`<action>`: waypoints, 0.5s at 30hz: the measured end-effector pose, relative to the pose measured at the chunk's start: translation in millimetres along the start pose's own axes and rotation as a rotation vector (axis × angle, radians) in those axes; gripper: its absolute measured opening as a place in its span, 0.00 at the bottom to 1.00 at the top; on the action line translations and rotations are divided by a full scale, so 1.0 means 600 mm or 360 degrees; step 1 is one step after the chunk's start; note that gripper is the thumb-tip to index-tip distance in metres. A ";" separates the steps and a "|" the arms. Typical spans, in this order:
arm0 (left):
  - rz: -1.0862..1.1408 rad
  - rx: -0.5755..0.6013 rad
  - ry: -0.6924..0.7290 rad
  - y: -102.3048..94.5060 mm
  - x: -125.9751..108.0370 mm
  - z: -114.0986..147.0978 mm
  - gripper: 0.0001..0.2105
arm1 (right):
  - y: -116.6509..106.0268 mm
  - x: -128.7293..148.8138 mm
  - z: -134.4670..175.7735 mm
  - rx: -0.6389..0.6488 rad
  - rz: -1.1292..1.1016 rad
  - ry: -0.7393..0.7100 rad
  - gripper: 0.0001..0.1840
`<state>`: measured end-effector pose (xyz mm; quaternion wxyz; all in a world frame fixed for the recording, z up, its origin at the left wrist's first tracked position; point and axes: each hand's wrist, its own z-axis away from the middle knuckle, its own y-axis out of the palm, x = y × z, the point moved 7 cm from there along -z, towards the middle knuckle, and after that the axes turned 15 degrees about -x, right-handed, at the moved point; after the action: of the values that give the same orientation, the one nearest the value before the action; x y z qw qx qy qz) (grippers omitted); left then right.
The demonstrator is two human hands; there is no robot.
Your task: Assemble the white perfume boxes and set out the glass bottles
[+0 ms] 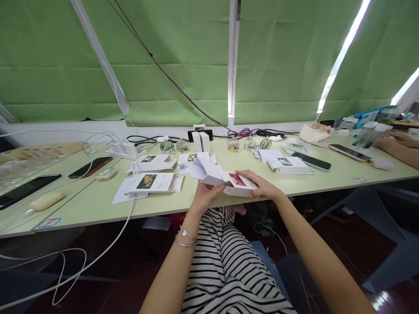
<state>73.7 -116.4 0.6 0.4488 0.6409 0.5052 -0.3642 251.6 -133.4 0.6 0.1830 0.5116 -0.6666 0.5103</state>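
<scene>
At the front edge of the table, my right hand [262, 185] is closed round a small white carton [234, 190] with a pink picture on its upper face. My left hand [207, 197] grips a folded white card piece [209, 174] from below, right at the carton's left end. Whether that piece reaches into the carton cannot be made out. Left of my hands lie a flattened carton with a yellow picture [156, 182] and another carton with a green picture [190, 158]. To the right is a carton with a grey-green picture [293, 167].
Behind my hands stand two upright white boxes [200, 142] and several round glass bottles, one being a clear bottle [249, 143]. A phone [311, 161] lies right. A white cable [129, 213] hangs over the front edge. Another person's hand [396, 141] rests far right.
</scene>
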 end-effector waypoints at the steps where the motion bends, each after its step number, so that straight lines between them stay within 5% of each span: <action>1: -0.0057 0.0019 0.0008 0.001 0.000 0.001 0.30 | -0.001 0.000 0.000 -0.0014 0.0021 0.0012 0.43; 15: -0.0349 0.0253 -0.0042 0.020 -0.005 0.011 0.26 | -0.006 -0.004 0.001 -0.0088 0.0052 0.0039 0.45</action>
<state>84.9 -124.7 3.6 0.3605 0.6105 0.5358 -0.4584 255.8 -132.5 0.1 0.1969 0.4890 -0.6865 0.5008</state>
